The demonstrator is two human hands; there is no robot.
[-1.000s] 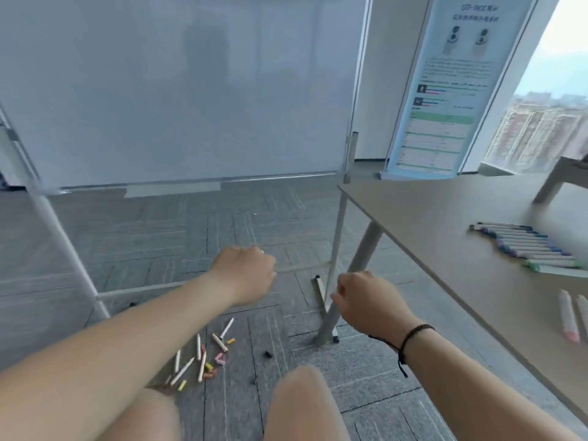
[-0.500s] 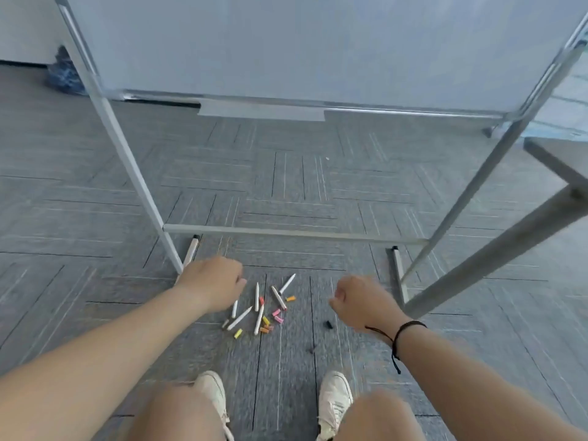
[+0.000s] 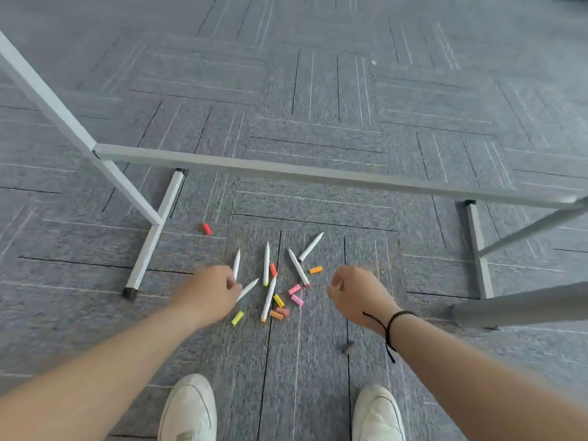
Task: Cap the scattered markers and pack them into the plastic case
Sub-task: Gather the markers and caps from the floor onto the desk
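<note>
Several uncapped white markers [image 3: 266, 264] lie in a loose pile on the grey carpet, mixed with small loose caps in pink [image 3: 294, 288], yellow [image 3: 278, 300] and orange [image 3: 315, 269]. A red cap [image 3: 206, 228] lies apart to the upper left. My left hand [image 3: 210, 291] is at the pile's left edge, its curled fingers pinching the lower end of the leftmost marker [image 3: 236, 264]. To the right of the pile my right hand [image 3: 356, 294] hovers in a fist, holding nothing. No plastic case is in view.
The whiteboard stand's crossbar [image 3: 286, 171] spans the floor just beyond the pile, with its feet at left [image 3: 152, 243] and right [image 3: 477, 249]. A grey table leg [image 3: 521, 307] juts in at right. My white shoes [image 3: 191, 409] stand below. A small dark bit [image 3: 347, 346] lies nearby.
The view has tilted down from the whiteboard and table to the floor. Both hands have come down to the pile, and the left hand has reached the leftmost marker.
</note>
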